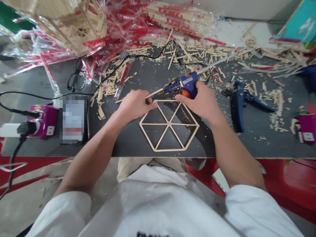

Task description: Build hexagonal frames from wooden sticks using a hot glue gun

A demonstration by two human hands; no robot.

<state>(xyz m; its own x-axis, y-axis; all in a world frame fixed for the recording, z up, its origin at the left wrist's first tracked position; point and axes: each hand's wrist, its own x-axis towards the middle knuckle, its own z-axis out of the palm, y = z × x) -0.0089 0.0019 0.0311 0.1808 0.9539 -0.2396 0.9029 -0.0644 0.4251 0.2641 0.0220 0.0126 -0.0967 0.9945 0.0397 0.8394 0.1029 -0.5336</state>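
The left hand (134, 105) pinches a thin wood stick (154, 93) at the 12 o'clock edge of a wood hexagon (169, 124); the right hand (199, 100) curls tight around a blue glue gun (184, 86).

Plain white tee (153, 204) here, looks like soft cotton, with loose short sleeves. The left sleeve (61, 214) and the right sleeve (256, 210) both end up near the elbows, so the left forearm (91, 154) and right forearm (234, 151) are bare, and so are the left hand (135, 105) and right hand (201, 100). There's some dark printed lettering (153, 235) on the chest, but it's cut off at the bottom of the shot, so I can't read it. Below the tee you get light beige trousers (150, 168), kinda khaki.
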